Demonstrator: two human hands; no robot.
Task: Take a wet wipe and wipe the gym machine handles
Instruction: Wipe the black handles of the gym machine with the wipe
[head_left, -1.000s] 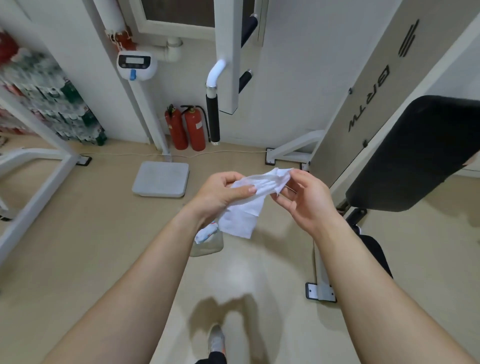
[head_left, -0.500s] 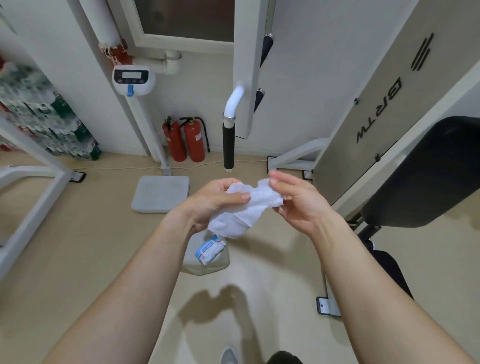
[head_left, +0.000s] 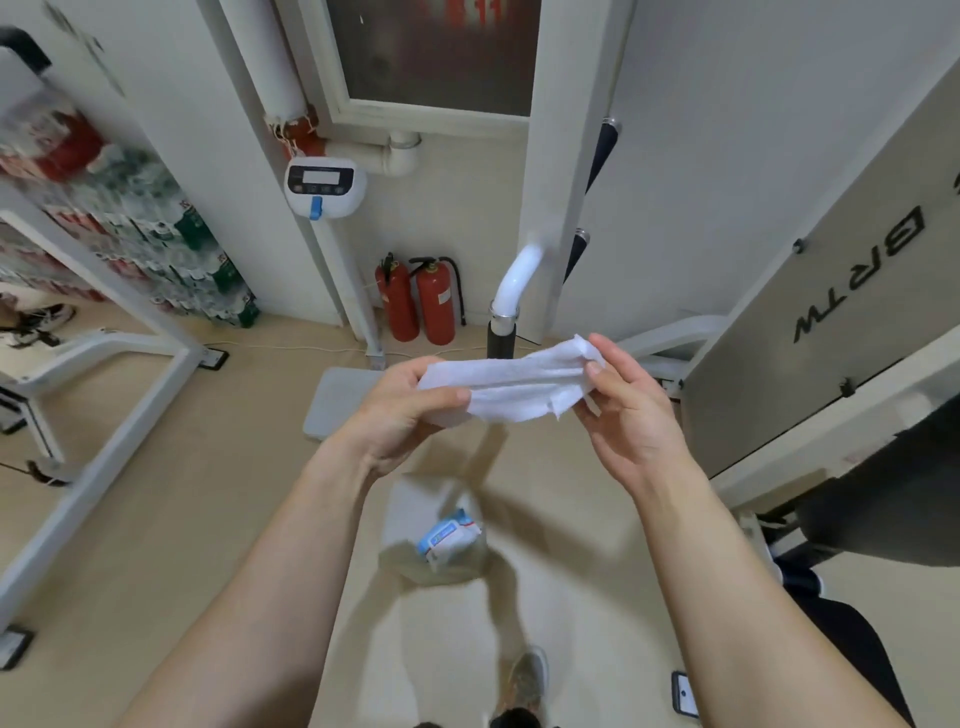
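Note:
A white wet wipe (head_left: 511, 383) is stretched flat between both hands at chest height. My left hand (head_left: 400, 410) grips its left end between thumb and fingers. My right hand (head_left: 626, 405) pinches its right end. Just behind the wipe hangs a machine handle (head_left: 501, 332): a black grip under a white curved tube, its lower part hidden by the wipe. Two more black grips (head_left: 600, 156) sit higher on the white upright. On the floor below my hands, the wet wipe pack (head_left: 449, 538) lies in a clear container.
A grey weighing scale platform (head_left: 337, 400) with a display column (head_left: 324, 189) stands ahead. Two red fire extinguishers (head_left: 421, 301) lean at the wall. A white machine frame (head_left: 104, 374) runs at left, the weight-stack cover (head_left: 831, 322) and a black pad (head_left: 883, 499) at right.
The bunched wipe has been pulled out into a flat strip as my hands moved apart. The view has tilted up and closer to the hanging handle.

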